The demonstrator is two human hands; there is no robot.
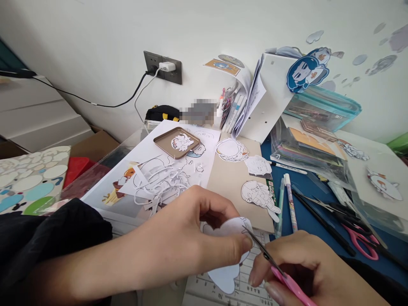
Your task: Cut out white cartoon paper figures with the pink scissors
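Note:
Between thumb and fingers, my left hand point(197, 231) pinches a white paper cutout point(225, 276) with a wavy outline and some drawn lines along its top. My right hand point(296, 263) is closed round the pink handle of a small pair of scissors point(276, 267). The scissor tips lie at the upper right edge of the cutout, just above my left thumb. Whether the blades are parted is hard to see. Under both hands lies a printed form sheet point(236, 293). Part of the cutout is hidden behind my left thumb.
Curly paper scraps point(162, 182) lie on printed sheets, beside a brown tray point(159, 142) holding a cutout. More cutouts, such as a rabbit-like figure point(259, 195), rest on a beige board point(223, 176). Pens point(289, 202) and black scissors point(346, 216) lie to the right.

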